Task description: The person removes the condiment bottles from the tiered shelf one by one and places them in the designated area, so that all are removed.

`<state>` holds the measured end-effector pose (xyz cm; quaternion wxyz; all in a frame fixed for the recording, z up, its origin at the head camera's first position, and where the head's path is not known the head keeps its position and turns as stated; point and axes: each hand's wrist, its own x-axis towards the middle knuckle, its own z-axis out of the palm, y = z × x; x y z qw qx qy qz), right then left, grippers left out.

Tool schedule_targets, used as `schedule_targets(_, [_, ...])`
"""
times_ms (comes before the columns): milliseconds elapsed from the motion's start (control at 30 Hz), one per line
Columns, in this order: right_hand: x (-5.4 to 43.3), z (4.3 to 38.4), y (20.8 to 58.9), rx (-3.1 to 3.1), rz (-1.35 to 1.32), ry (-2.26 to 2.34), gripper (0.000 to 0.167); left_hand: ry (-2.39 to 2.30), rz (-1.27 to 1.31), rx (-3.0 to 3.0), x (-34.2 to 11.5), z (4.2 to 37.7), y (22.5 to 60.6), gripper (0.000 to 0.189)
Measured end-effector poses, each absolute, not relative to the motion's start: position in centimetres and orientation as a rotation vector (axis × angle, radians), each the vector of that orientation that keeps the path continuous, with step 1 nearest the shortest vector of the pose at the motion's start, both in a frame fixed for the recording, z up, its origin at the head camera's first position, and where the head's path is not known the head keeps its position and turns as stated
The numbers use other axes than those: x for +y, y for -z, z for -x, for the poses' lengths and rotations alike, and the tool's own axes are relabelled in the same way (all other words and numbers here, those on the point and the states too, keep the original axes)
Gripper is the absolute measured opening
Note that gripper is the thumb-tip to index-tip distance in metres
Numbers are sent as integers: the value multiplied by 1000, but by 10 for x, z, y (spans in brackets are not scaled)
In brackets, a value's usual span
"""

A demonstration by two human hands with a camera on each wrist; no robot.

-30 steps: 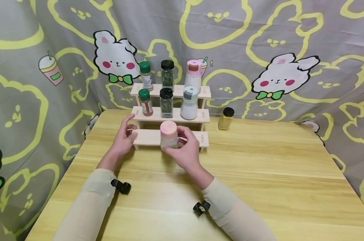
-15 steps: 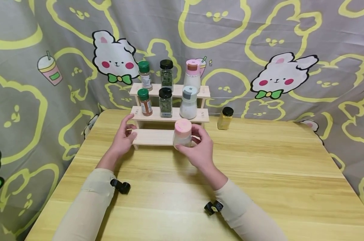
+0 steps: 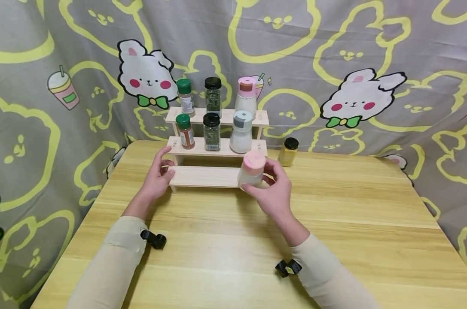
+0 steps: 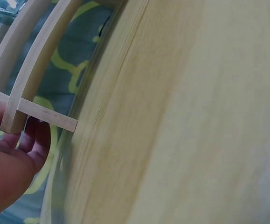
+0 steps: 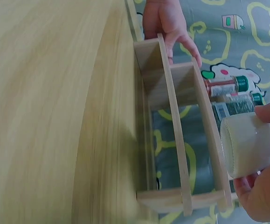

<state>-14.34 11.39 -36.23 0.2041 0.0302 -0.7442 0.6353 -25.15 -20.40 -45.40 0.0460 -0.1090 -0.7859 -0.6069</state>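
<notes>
My right hand (image 3: 273, 189) holds a glass shaker jar (image 3: 251, 174) with a pink lid and pale contents, thumb and fingers on opposite sides. The jar hangs over the right end of the bottom shelf of a three-tier wooden rack (image 3: 202, 176). Seen from the right wrist, its base (image 5: 237, 147) is apart from the shelf boards. At the rack's left end my left hand (image 3: 158, 174) grips the bottom shelf. The left wrist view shows those fingers (image 4: 40, 144) curled behind the shelf end (image 4: 14, 122).
On the middle tier stand a green-capped bottle (image 3: 186, 132), a black-capped bottle (image 3: 212, 132) and a grey-capped shaker (image 3: 241, 135). A similar row, one with a pink cap (image 3: 246, 96), fills the top tier. Right of the rack stands a yellow-filled jar (image 3: 288, 153). Behind hangs a patterned curtain (image 3: 295, 51).
My right hand has carried the pink-lidded jar rightward along the bottom shelf, from its middle to its right end. My left hand has kept its grip on the rack.
</notes>
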Motion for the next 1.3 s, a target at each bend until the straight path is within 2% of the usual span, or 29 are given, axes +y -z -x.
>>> schedule_targets(300, [137, 143, 369, -2048, -33, -1709, 64, 1910, 371, -2369, -201, 243, 440, 67])
schedule_targets(567, [154, 142, 373, -2062, 22, -1657, 67, 1876, 335, -2405, -205, 251, 452, 71])
schedule_targets(767, [181, 154, 399, -2035, 61, -1645, 68, 1889, 322, -2428, -204, 246, 446, 70])
schedule_targets(1000, [185, 139, 382, -2061, 131, -1602, 64, 1886, 327, -2406, -205, 251, 455, 72])
schedule_targets(1300, [209, 151, 402, -2040, 191, -1580, 67, 1885, 332, -2390, -206, 253, 457, 72])
